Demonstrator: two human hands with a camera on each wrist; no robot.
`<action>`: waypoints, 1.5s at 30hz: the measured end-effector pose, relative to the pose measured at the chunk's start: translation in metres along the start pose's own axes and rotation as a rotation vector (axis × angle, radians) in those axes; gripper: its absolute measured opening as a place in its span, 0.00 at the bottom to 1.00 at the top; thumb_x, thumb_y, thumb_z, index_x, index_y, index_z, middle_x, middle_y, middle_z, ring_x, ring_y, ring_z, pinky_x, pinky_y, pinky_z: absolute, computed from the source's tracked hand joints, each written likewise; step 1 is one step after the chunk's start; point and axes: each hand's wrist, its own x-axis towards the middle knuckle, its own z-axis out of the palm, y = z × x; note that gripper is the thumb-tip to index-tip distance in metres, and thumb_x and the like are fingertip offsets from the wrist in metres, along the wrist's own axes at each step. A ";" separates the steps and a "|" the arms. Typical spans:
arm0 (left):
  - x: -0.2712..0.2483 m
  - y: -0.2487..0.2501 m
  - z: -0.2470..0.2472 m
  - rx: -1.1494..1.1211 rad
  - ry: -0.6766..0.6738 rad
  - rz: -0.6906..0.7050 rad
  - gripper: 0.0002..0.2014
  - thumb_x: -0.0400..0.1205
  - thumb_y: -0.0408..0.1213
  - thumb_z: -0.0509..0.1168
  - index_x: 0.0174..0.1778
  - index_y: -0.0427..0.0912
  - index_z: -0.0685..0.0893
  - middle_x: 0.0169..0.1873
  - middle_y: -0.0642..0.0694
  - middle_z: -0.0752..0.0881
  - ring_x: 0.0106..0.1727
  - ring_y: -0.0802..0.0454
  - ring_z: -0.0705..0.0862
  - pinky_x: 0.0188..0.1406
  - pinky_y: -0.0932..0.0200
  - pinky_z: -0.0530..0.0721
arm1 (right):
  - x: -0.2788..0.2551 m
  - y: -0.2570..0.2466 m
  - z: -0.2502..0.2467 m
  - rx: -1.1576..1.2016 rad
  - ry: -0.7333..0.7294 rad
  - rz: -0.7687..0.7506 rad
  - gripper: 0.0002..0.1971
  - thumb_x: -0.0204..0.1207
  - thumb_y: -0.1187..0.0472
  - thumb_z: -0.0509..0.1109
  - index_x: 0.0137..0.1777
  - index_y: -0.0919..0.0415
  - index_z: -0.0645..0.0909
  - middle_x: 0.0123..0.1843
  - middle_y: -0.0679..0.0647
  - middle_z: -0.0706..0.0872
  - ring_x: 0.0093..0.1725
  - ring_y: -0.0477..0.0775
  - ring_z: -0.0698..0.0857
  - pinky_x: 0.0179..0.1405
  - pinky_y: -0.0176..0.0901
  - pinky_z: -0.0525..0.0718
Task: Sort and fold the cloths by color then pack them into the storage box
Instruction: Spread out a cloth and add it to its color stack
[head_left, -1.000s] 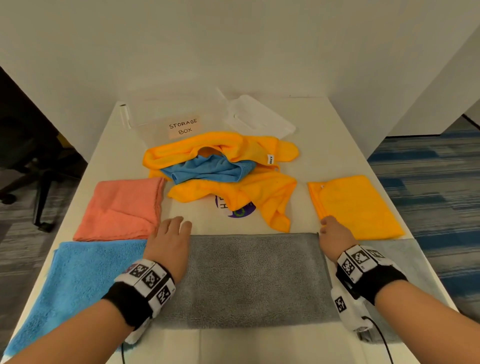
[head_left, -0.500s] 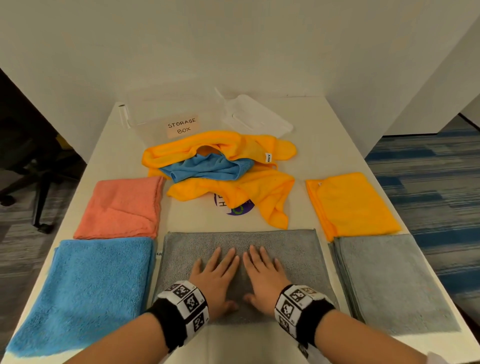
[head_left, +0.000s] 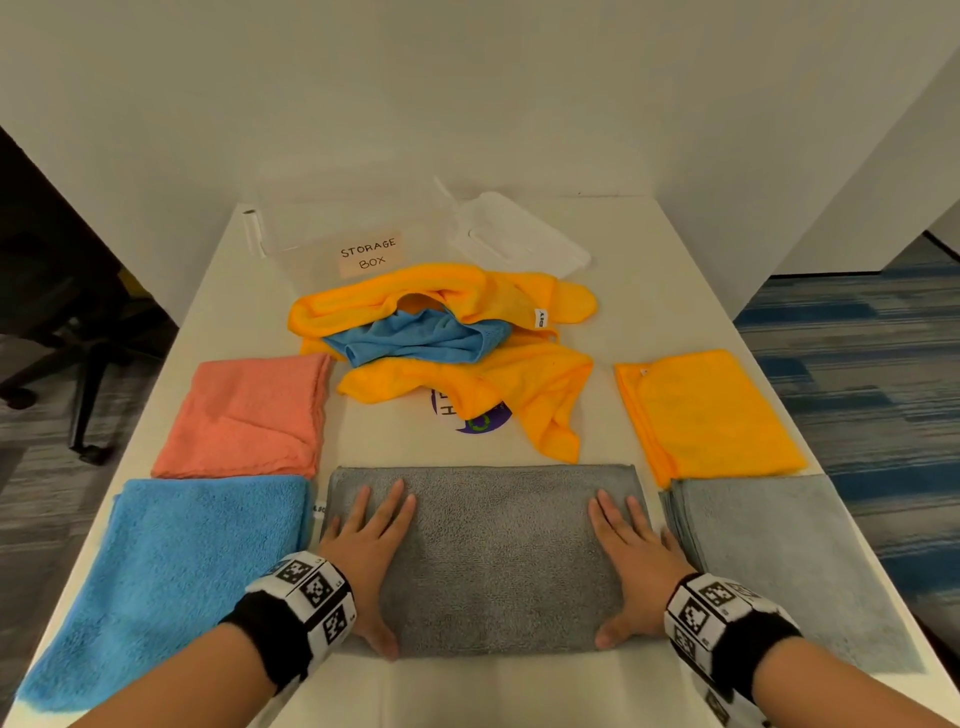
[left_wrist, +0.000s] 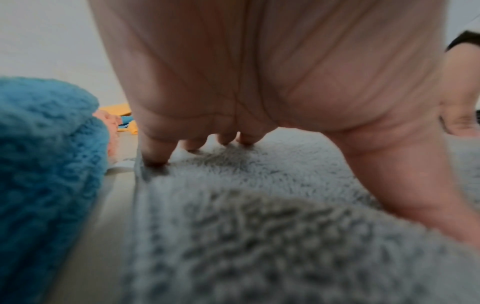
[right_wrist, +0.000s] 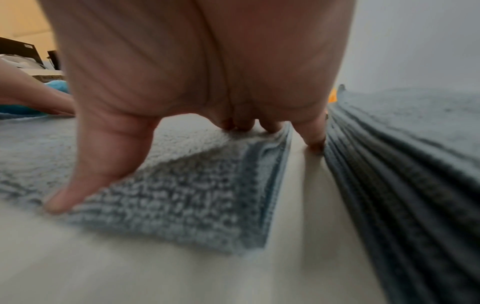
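Half a second on, both hands have slid apart from the middle of the grey cloth to its two ends. At the near edge of a white table, the left hand lies flat on the cloth's left end, fingers straight and slightly spread, thumb at the near hem; the left wrist view shows the fingertips pressed into the pile. The right hand lies flat on the right end, fingers likewise straight, and the right wrist view shows its little finger off the cloth's edge, down in the gap beside a stack of folded pale grey cloths. Neither hand grips anything. A folded blue cloth sits just left of the grey one, with a folded coral cloth behind it. A folded yellow cloth lies behind the pale grey stack. Mid-table, a loose heap of yellow cloths wrapped round a blue one partly covers a round sticker. Behind the heap stands a clear box labelled "STORAGE BOX", its lid lying to the right.
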 end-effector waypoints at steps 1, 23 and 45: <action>0.000 -0.001 0.000 0.008 -0.008 0.003 0.79 0.52 0.67 0.78 0.76 0.50 0.19 0.73 0.53 0.17 0.77 0.39 0.24 0.78 0.32 0.44 | -0.001 0.002 0.000 0.006 -0.001 -0.002 0.75 0.54 0.35 0.81 0.78 0.51 0.20 0.75 0.42 0.16 0.79 0.54 0.23 0.79 0.67 0.39; 0.003 0.003 -0.010 0.033 -0.036 -0.034 0.80 0.52 0.65 0.80 0.76 0.48 0.20 0.70 0.53 0.16 0.79 0.35 0.27 0.79 0.29 0.44 | 0.012 0.013 -0.027 0.410 0.335 0.216 0.38 0.73 0.57 0.74 0.77 0.68 0.59 0.78 0.62 0.65 0.77 0.61 0.67 0.73 0.48 0.70; -0.024 -0.003 -0.033 -0.802 0.211 0.101 0.71 0.47 0.72 0.75 0.84 0.49 0.51 0.81 0.52 0.61 0.81 0.54 0.61 0.80 0.55 0.58 | -0.016 -0.119 -0.080 0.902 0.196 -0.196 0.39 0.73 0.56 0.76 0.80 0.54 0.59 0.73 0.51 0.75 0.60 0.45 0.77 0.53 0.36 0.80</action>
